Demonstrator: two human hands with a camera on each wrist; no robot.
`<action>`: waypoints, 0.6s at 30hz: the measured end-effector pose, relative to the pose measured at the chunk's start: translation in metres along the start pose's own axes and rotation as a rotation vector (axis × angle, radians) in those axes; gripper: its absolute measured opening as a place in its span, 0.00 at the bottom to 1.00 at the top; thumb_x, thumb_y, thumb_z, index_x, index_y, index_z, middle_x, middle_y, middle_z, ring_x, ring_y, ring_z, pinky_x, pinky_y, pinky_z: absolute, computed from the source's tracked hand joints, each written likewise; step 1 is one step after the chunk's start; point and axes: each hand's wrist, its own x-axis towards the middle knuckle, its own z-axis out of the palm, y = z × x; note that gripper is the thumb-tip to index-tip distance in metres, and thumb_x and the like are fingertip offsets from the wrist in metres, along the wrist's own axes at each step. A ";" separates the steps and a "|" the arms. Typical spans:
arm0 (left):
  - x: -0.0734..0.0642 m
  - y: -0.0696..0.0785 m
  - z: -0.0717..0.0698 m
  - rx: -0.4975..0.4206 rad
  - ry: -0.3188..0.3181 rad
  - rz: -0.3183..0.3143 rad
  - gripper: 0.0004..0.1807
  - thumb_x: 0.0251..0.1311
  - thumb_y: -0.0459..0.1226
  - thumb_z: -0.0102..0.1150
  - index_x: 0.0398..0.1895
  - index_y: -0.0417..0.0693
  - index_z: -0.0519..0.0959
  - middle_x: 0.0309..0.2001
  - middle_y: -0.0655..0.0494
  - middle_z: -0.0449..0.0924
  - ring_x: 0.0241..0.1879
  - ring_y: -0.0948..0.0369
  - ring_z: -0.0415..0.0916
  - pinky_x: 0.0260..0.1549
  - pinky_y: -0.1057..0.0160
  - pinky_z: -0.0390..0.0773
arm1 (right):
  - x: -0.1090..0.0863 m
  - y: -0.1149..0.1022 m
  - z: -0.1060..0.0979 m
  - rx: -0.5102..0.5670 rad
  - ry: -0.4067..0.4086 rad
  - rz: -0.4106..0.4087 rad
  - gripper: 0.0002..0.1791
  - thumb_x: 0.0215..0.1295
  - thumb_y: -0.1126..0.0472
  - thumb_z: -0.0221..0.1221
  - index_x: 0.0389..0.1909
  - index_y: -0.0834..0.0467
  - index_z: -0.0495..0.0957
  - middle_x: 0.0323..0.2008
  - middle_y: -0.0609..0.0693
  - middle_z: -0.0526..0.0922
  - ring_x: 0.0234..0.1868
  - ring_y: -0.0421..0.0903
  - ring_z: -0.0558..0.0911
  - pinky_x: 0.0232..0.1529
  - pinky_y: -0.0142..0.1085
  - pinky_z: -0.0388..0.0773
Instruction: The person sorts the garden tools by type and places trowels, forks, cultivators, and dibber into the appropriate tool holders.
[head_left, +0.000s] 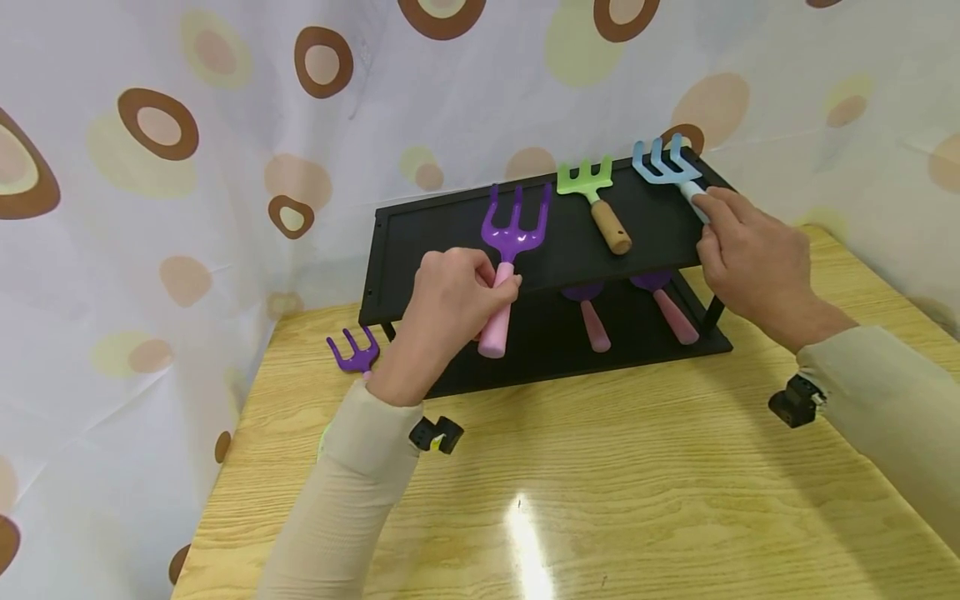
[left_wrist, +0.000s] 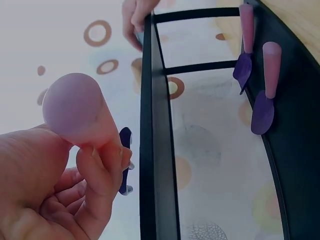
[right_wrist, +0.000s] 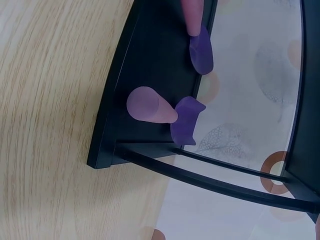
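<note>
In the head view my left hand (head_left: 461, 292) grips the pink handle of a purple hand fork (head_left: 512, 237), its tines pointing away over the upper shelf. The left wrist view shows the handle's rounded end (left_wrist: 75, 107) between thumb and fingers. My right hand (head_left: 757, 254) holds the white handle of a light blue hand rake (head_left: 667, 171) at the upper shelf's right end. Between them a green hand rake (head_left: 587, 179) with a wooden handle lies on the upper shelf. The right wrist view catches only a sliver of the right hand at its edge.
The black two-tier rack (head_left: 442, 233) stands on a wooden table (head_left: 600, 467) before a patterned curtain (head_left: 247, 75). Two purple-bladed tools with pink handles (head_left: 596, 327) lie on its lower shelf. Another purple fork (head_left: 356, 354) lies left of the rack, near a green edge behind my left sleeve.
</note>
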 end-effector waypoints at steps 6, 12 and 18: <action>0.022 0.003 0.004 -0.006 -0.010 -0.052 0.16 0.62 0.47 0.63 0.24 0.45 0.81 0.23 0.54 0.79 0.20 0.60 0.77 0.15 0.68 0.78 | 0.000 -0.001 0.001 -0.001 0.013 -0.008 0.23 0.74 0.58 0.42 0.65 0.60 0.70 0.64 0.60 0.75 0.42 0.65 0.85 0.19 0.53 0.76; 0.041 0.005 0.007 -0.017 -0.029 -0.106 0.15 0.62 0.45 0.61 0.21 0.46 0.80 0.21 0.53 0.79 0.18 0.60 0.78 0.16 0.67 0.78 | 0.000 -0.002 0.000 -0.003 0.005 -0.004 0.23 0.74 0.58 0.43 0.65 0.61 0.70 0.64 0.61 0.74 0.42 0.66 0.85 0.20 0.54 0.78; 0.058 0.005 0.010 -0.010 -0.056 -0.184 0.18 0.61 0.46 0.60 0.18 0.45 0.80 0.19 0.52 0.79 0.18 0.59 0.79 0.15 0.67 0.75 | 0.000 -0.001 0.000 -0.007 0.010 -0.004 0.23 0.74 0.59 0.42 0.65 0.61 0.70 0.63 0.61 0.75 0.43 0.66 0.85 0.22 0.55 0.79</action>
